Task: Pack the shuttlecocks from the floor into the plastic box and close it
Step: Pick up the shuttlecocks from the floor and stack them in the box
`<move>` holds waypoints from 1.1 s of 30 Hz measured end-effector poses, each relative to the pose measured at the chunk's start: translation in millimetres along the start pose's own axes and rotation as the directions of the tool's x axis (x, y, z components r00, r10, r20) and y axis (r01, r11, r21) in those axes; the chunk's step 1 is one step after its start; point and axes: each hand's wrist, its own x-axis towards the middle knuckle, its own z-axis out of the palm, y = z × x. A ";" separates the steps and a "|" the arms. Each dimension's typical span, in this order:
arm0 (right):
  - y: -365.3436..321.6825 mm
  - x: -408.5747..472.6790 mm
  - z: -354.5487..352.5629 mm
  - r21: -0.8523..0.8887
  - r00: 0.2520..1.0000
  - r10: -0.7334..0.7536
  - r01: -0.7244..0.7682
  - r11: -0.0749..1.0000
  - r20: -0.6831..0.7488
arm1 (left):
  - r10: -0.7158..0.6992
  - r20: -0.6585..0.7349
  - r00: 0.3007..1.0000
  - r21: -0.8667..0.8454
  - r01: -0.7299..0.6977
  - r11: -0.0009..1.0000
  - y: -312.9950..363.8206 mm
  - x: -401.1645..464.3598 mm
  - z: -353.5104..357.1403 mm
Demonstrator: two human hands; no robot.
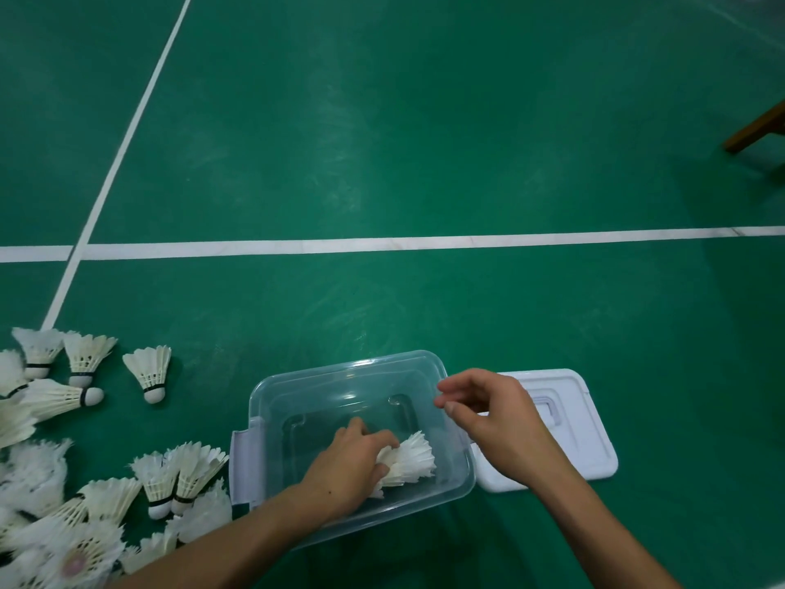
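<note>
While the left hand [352, 465] reaches inside the clear plastic box [297, 384] gripping a white shuttlecock [410, 459], the right hand [492, 414] hovers over the box's right rim, fingers loosely curled and holding nothing. Just beside the box lies its white lid [586, 444]; more shuttlecocks [85, 503] are scattered on the green floor [424, 142] to the left.

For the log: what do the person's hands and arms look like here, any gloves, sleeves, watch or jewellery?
Both hands are bare: no gloves on the left hand or the right hand. Both forearms are uncovered as far as the frame edge, so no sleeve shows. No watch, bracelet or ring is visible on either wrist or on the fingers in view.
</note>
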 end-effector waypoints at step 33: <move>-194.5 81.8 241.9 -0.124 0.768 -0.503 0.588 0.800 0.397 | -0.452 -0.681 0.576 -0.535 0.030 0.844 -228.0 -184.4 -163.8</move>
